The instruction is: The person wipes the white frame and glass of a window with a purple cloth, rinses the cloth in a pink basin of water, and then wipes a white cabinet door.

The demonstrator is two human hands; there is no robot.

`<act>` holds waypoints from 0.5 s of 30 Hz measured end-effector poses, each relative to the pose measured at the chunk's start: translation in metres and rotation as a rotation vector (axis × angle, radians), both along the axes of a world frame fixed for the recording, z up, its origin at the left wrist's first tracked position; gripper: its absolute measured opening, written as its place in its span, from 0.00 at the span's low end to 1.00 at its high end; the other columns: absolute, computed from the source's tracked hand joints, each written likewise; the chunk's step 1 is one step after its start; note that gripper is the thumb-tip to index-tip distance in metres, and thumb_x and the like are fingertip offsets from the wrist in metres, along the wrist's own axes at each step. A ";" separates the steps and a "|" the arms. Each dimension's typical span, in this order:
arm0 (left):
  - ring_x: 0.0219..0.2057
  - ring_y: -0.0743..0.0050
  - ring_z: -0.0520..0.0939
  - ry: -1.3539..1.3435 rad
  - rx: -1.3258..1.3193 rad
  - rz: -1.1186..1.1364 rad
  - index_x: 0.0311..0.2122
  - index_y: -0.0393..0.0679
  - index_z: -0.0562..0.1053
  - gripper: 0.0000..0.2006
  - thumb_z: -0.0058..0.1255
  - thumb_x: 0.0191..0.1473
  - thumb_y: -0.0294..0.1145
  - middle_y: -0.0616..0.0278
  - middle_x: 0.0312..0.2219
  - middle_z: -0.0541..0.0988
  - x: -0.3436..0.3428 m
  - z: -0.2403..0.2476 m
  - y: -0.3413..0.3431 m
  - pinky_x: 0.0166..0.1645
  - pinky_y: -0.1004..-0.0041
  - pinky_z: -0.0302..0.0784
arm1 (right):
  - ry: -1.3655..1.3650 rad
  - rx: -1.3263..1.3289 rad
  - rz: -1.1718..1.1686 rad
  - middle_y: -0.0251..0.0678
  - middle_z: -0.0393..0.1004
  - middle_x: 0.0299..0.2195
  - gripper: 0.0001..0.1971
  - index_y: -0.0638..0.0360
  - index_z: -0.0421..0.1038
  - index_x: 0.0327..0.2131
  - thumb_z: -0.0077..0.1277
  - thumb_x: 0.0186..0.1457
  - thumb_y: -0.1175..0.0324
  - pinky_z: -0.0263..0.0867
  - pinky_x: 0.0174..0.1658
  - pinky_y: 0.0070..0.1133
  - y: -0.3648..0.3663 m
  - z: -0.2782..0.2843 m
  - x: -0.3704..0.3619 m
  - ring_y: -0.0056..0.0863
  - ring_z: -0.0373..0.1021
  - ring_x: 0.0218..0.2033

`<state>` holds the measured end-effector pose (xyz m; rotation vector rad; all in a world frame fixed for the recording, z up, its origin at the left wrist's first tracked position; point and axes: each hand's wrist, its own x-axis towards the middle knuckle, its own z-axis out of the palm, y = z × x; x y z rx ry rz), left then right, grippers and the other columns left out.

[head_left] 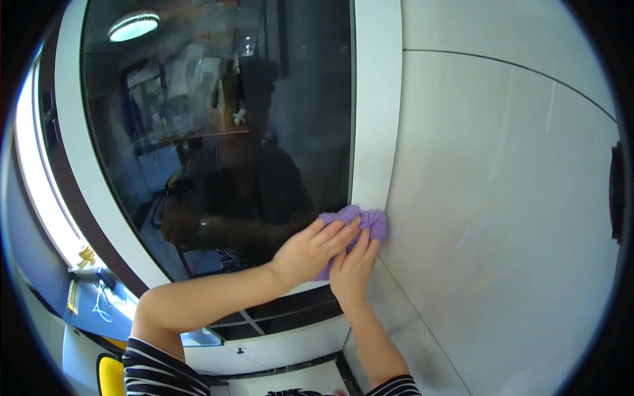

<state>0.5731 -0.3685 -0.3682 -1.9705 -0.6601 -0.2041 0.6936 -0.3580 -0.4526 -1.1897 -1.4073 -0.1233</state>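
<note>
A crumpled, fluffy purple cloth (375, 222) is pressed against the lower right corner of a dark glass pane (304, 132) and its white frame (376, 119). My left hand (308, 252) reaches across from the left and lies over the cloth, its fingers pointing right. From below, my right hand (352, 264) holds the cloth's lower right part, fingers pointing up. The two hands meet at the fingertips. A bit of the cloth shows below my left hand; the rest is hidden under my fingers. The glass reflects a room and a ceiling lamp.
Pale wall panels (495, 165) with dark seams adjoin the frame on the right. A bright window (46, 171) is at the far left. Below it, a white cable (102, 307) rests on a blue-grey surface. A yellow chair back (110, 377) stands at the lower left.
</note>
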 end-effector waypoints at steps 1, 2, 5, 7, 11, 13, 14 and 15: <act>0.54 0.65 0.64 -0.025 -0.012 -0.036 0.60 0.45 0.62 0.32 0.49 0.49 0.44 0.61 0.62 0.59 -0.006 -0.002 0.005 0.58 0.64 0.62 | 0.060 0.051 0.019 0.59 0.59 0.45 0.27 0.72 0.55 0.55 0.47 0.55 0.69 0.58 0.50 0.42 0.004 0.001 -0.005 0.58 0.59 0.47; 0.54 0.65 0.64 -0.053 -0.017 -0.084 0.59 0.45 0.63 0.32 0.50 0.48 0.44 0.62 0.62 0.59 -0.006 0.006 0.011 0.58 0.65 0.61 | 0.055 0.042 0.015 0.59 0.59 0.45 0.27 0.72 0.55 0.55 0.47 0.55 0.69 0.58 0.50 0.42 0.008 0.013 -0.003 0.58 0.59 0.47; 0.56 0.63 0.64 -0.138 0.055 -0.069 0.58 0.46 0.64 0.30 0.49 0.49 0.44 0.61 0.61 0.61 0.004 0.070 0.008 0.59 0.64 0.60 | 0.006 0.265 0.008 0.58 0.59 0.45 0.26 0.71 0.56 0.55 0.47 0.54 0.70 0.58 0.50 0.41 0.018 0.078 0.007 0.57 0.59 0.46; 0.54 0.61 0.66 -0.233 0.134 -0.125 0.57 0.45 0.65 0.28 0.47 0.51 0.43 0.59 0.60 0.62 0.013 0.107 0.011 0.58 0.63 0.61 | -0.004 0.374 -0.005 0.57 0.60 0.45 0.26 0.69 0.56 0.56 0.47 0.54 0.70 0.58 0.50 0.41 0.027 0.122 0.015 0.56 0.60 0.46; 0.52 0.58 0.67 -0.362 0.233 -0.215 0.54 0.41 0.68 0.25 0.47 0.49 0.34 0.56 0.58 0.65 0.023 0.123 0.018 0.55 0.64 0.64 | -0.017 0.471 -0.002 0.56 0.60 0.45 0.26 0.66 0.57 0.56 0.46 0.54 0.70 0.59 0.50 0.40 0.037 0.153 0.019 0.55 0.60 0.46; 0.51 0.57 0.67 -0.367 0.184 -0.193 0.54 0.40 0.68 0.25 0.47 0.49 0.34 0.56 0.58 0.65 0.025 0.104 0.019 0.54 0.64 0.64 | -0.025 0.422 0.022 0.55 0.61 0.45 0.26 0.65 0.57 0.56 0.47 0.54 0.70 0.59 0.50 0.40 0.038 0.133 0.022 0.55 0.60 0.46; 0.51 0.57 0.68 -0.366 0.142 -0.182 0.54 0.39 0.68 0.25 0.47 0.49 0.34 0.55 0.58 0.65 0.026 0.093 0.018 0.54 0.63 0.64 | -0.029 0.384 0.037 0.55 0.61 0.45 0.26 0.65 0.57 0.56 0.47 0.54 0.69 0.59 0.50 0.40 0.037 0.120 0.023 0.55 0.60 0.46; 0.50 0.57 0.68 -0.364 0.110 -0.198 0.54 0.38 0.68 0.25 0.47 0.49 0.34 0.54 0.57 0.65 0.023 0.077 0.020 0.54 0.63 0.64 | -0.025 0.329 0.049 0.56 0.61 0.45 0.27 0.66 0.57 0.57 0.47 0.54 0.69 0.59 0.50 0.39 0.032 0.104 0.021 0.55 0.60 0.46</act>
